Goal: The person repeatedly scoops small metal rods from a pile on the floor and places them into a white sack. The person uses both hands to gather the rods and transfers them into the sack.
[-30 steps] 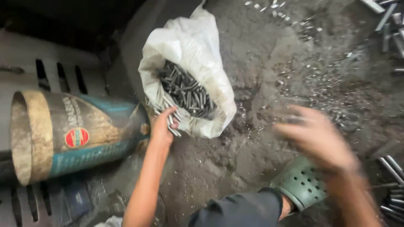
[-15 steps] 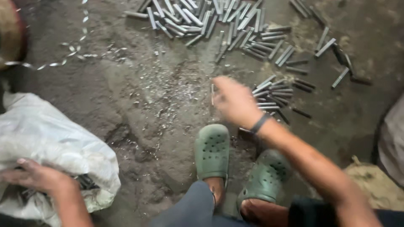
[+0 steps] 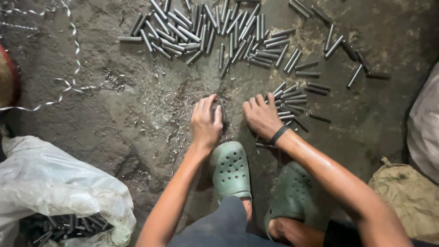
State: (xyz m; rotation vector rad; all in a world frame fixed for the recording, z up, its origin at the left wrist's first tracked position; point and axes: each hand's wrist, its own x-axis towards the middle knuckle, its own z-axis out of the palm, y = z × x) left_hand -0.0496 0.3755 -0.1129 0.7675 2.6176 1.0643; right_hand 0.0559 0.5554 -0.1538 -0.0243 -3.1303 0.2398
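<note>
My left hand (image 3: 206, 122) is palm down on the dirty concrete floor, its fingers curled around a dark metal rod (image 3: 223, 113) that lies against the thumb. Beside it, my right hand (image 3: 261, 118), with a black band on the wrist, lies flat with fingers spread over a small cluster of short grey metal rods (image 3: 292, 101). A larger scatter of the same rods (image 3: 215, 34) lies further out on the floor. Both hands are just beyond my green clogs (image 3: 231, 170).
A white plastic sack (image 3: 64, 187) at the lower left holds several dark rods (image 3: 68, 225). Curled metal swarf (image 3: 68, 84) lies at the left. A tan sack (image 3: 409, 196) and a pale bag (image 3: 425, 123) sit at the right.
My left hand has left the white sack and come down on the floor next to my right hand. The view has swung from the sack toward the scattered rods.
</note>
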